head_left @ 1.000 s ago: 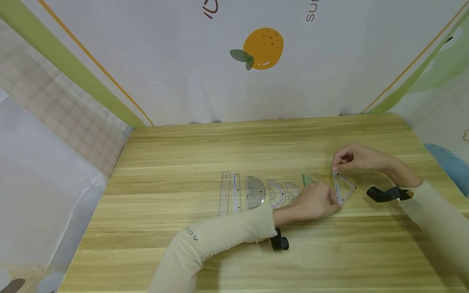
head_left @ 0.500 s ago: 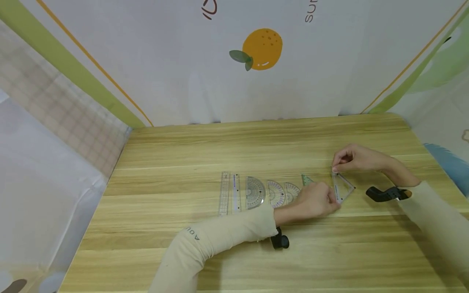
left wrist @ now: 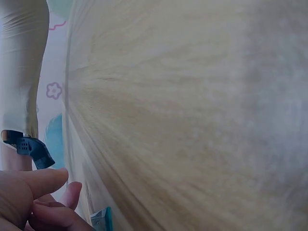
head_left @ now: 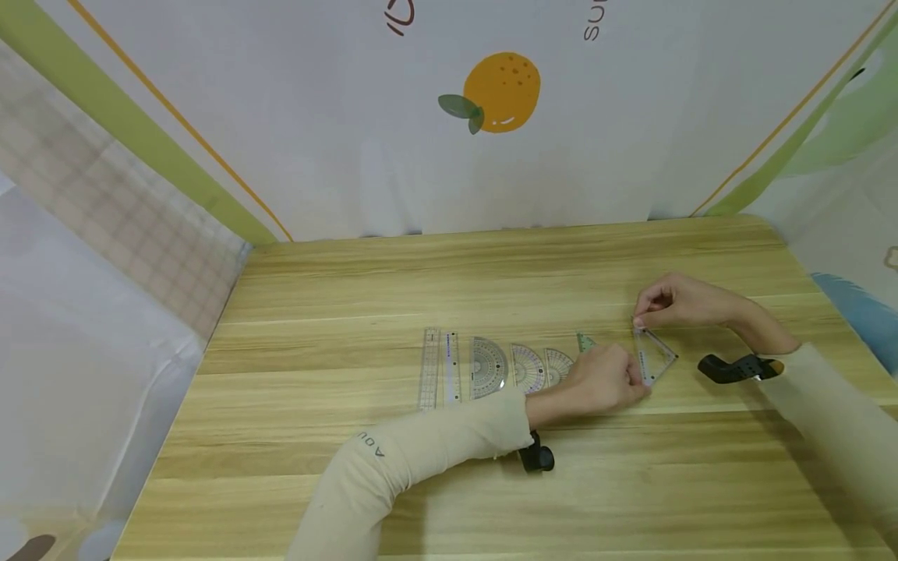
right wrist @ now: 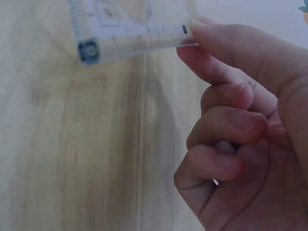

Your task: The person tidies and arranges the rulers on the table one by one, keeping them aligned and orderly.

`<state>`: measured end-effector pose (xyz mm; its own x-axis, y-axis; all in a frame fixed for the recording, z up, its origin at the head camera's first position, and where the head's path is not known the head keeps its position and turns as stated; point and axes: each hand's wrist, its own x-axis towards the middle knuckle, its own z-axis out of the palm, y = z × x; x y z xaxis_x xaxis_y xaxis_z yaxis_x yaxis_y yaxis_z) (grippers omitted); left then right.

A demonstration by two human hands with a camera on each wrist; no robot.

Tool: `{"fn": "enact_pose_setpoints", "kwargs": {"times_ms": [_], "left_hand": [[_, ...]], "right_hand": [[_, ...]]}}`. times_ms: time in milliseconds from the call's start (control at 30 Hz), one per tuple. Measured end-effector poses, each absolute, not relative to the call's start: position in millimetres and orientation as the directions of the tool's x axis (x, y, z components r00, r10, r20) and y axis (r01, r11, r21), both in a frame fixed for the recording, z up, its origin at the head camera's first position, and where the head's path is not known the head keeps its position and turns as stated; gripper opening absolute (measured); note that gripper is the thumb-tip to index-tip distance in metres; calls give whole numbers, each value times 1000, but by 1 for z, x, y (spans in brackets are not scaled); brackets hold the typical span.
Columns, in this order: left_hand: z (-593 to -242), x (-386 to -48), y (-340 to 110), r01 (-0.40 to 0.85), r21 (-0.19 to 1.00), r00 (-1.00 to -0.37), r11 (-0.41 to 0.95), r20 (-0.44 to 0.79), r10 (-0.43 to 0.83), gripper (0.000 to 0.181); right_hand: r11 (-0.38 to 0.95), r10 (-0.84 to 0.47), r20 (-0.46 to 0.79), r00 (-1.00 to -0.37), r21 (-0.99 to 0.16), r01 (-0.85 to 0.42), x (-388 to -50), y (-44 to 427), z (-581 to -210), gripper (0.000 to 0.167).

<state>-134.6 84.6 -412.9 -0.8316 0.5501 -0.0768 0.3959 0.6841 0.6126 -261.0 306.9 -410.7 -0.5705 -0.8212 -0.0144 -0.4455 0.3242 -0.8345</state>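
Observation:
A clear triangular set square (head_left: 654, 360) is held slightly raised and tilted over the table. My right hand (head_left: 684, 301) pinches its far corner between thumb and index finger; in the right wrist view the scale on the set square (right wrist: 139, 41) shows, and the other fingers curl into the palm. At the near corner, my left hand (head_left: 602, 379) holds it with the fingertips. Partly covered by the left hand lies a green set square (head_left: 585, 341). In the left wrist view my left hand (left wrist: 36, 199) shows only in the lower left corner.
Left of the hands lie two clear straight rulers (head_left: 429, 366) side by side. Beside them are a large protractor (head_left: 488, 366) and two smaller protractors (head_left: 528, 366), partly behind the left forearm. The wooden table (head_left: 337, 288) ends at a printed curtain (head_left: 316, 156).
Both hands have shifted very slightly left and away from me with the set square between them. The rulers and protractors stay where they were.

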Motion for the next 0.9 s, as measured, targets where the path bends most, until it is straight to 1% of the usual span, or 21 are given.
{"fn": "enact_pose_setpoints", "kwargs": {"times_ms": [200, 400, 667, 900], "left_hand": [[-415, -135, 86, 394, 613, -832, 685, -78, 549, 12], [-416, -136, 86, 399, 607, -831, 687, -77, 551, 18], [-415, -135, 86, 403, 610, -825, 682, -80, 559, 19], [-415, -135, 85, 419, 625, -808, 659, -74, 584, 18]], "right_hand": [[336, -817, -19, -577, -829, -447, -261, 306, -412, 16], [327, -822, -15, -569, -830, -451, -261, 305, -412, 16], [302, -841, -12, -541, -840, -451, -262, 304, -414, 17], [310, -845, -27, -533, -838, -450, -261, 304, -413, 16]]}}
